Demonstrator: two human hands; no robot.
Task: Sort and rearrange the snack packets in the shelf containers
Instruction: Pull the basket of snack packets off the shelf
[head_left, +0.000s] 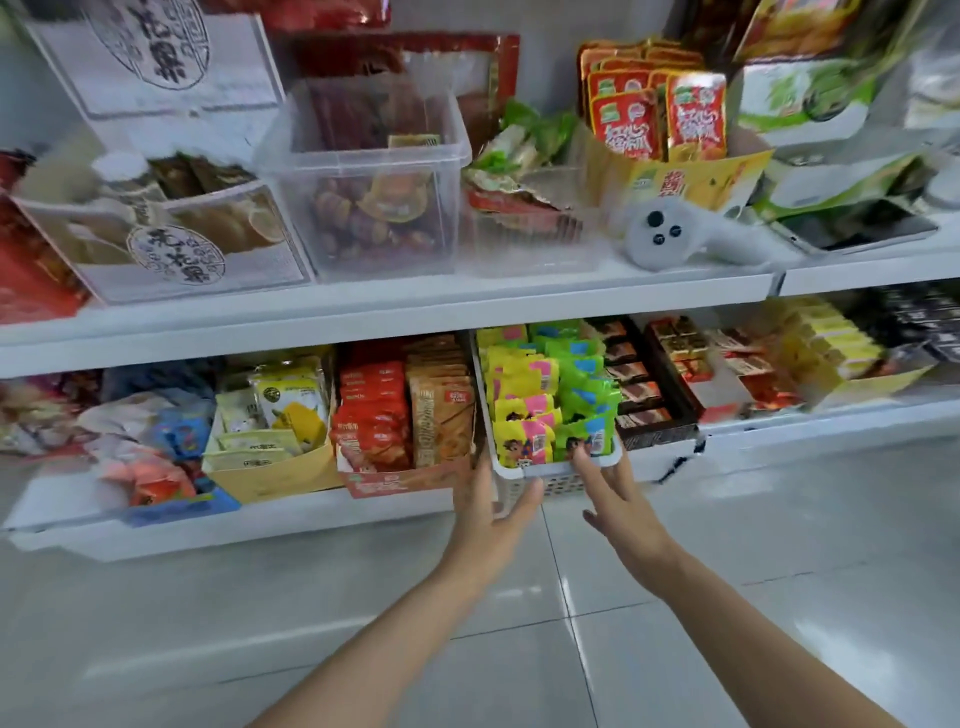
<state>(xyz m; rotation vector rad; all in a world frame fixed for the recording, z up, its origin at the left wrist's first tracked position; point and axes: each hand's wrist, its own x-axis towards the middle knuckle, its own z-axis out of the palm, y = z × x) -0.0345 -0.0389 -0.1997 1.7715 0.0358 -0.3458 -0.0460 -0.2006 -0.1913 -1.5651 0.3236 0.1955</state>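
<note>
At lower centre of the frame, the left hand (488, 499) reaches with straight, relaxed fingers to the front left corner of the white perforated plastic basket (558, 480) and holds nothing. The basket sits on the lower white shelf (291, 514), packed with yellow-and-green snack packets (545, 400). Just right, the right hand (618, 499) spreads loose fingers, fingertips touching the basket's front rim.

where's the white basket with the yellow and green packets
The white basket sits on the lower shelf, centre of the head view, between the red-orange snack box and the dark chocolate tray.
</note>
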